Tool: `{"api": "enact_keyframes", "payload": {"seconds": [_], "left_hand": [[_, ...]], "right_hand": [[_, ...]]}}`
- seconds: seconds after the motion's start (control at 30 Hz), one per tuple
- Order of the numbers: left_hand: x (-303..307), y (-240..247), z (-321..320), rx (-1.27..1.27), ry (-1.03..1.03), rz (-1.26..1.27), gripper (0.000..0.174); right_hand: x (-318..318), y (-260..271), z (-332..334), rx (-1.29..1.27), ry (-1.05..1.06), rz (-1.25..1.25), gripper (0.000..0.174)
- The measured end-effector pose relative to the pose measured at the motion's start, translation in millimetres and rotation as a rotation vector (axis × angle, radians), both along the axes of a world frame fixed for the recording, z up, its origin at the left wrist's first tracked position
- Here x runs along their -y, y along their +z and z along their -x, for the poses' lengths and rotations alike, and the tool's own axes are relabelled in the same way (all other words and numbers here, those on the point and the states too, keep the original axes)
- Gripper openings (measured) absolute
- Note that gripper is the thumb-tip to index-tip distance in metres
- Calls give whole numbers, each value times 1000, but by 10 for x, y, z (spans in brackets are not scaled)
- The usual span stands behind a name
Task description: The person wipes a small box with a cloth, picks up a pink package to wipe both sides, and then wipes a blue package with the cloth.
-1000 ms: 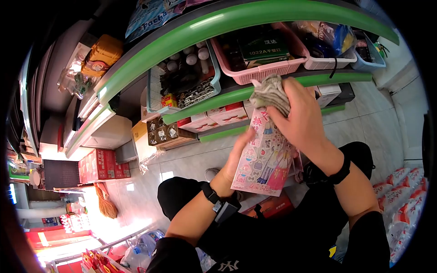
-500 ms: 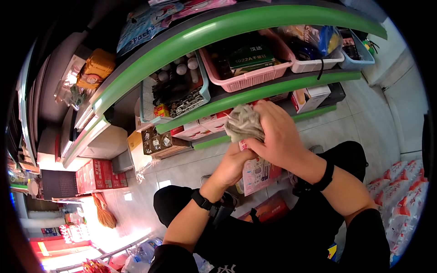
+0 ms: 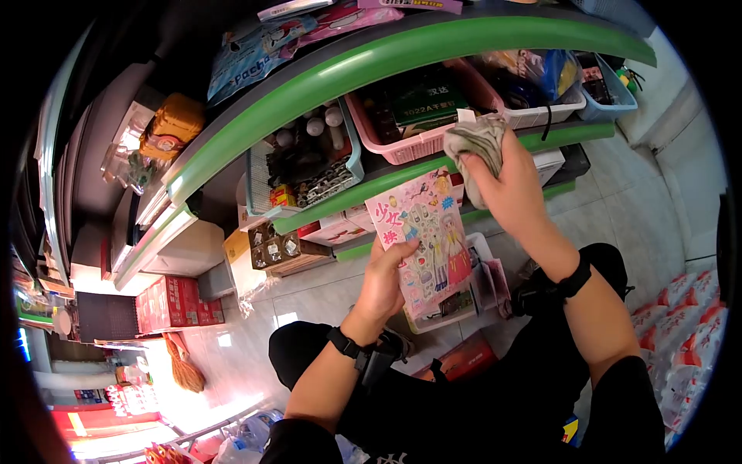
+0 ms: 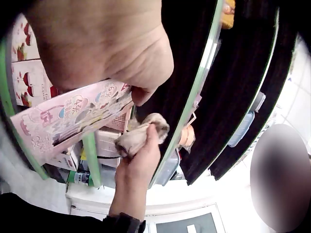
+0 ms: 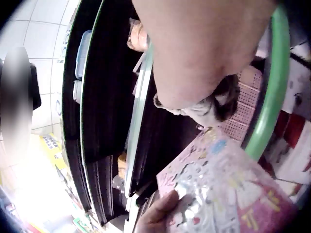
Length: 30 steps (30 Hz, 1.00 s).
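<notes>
My left hand grips a pink sticker book by its left edge, thumb across the printed cover, which faces up toward the head camera. In the left wrist view the edge and back of the sticker book show under the palm. My right hand holds a crumpled grey striped cloth just beyond the upper right corner of the book, apart from the cover. From the right wrist, the bunched cloth appears under the hand, near the top of the book.
A green-edged shelf carries a blue basket, a pink basket and a white basket. Below the hands, a container of flat packets stands on the floor beside a red box. Wrapped packs lie at right.
Half a second ago the cloth wrapped the book's top, both hands together. Now the right hand with the cloth has moved up and right, and the left hand holds the book with its cover exposed.
</notes>
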<state>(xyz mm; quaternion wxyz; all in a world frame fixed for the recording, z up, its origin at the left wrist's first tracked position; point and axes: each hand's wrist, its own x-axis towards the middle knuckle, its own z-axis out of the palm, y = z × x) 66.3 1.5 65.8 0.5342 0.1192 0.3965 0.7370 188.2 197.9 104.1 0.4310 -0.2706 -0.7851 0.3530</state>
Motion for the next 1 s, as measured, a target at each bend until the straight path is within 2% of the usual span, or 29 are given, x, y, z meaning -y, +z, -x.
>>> {"api": "enact_keyframes", "payload": {"seconds": [0.03,0.13,0.17,0.27,0.3,0.4,0.43,0.63,0.67,0.77,0.87,1.0], "left_hand": [[-10,-31,3,21,13,-12,53],[-24,-237,-17,-149,-2,11,49],[-14,-239,-72,-223,-31,23,46],[37,-327,-135,-276,-108,0,44],[11,-303,-160,-262,-56,3,38],[12,-135,-201,-51,57,89,41],[18,-145,-180,-52,63,80,42],[55,-72,-20,-89,92,67,48],[62,-62,36,-48,49,62,48],[91,-114,205,33,-38,37,47],[29,7,175,79,-20,-20,48],[66,-47,210,-91,-32,45,50]], "right_hand": [[130,106,-35,-48,116,108,42],[420,46,-2,-49,257,-291,42],[500,26,14,-23,261,-304,43],[616,-56,32,53,249,-313,44],[603,-85,51,72,238,-302,44],[526,-83,88,113,196,-217,41],[490,-82,91,124,179,-179,40],[108,-173,74,241,-64,-171,36],[40,-174,55,263,-102,-166,35],[-79,-7,2,88,-47,-416,33],[113,86,-8,123,76,-464,36],[220,-17,5,251,119,-427,38]]}}
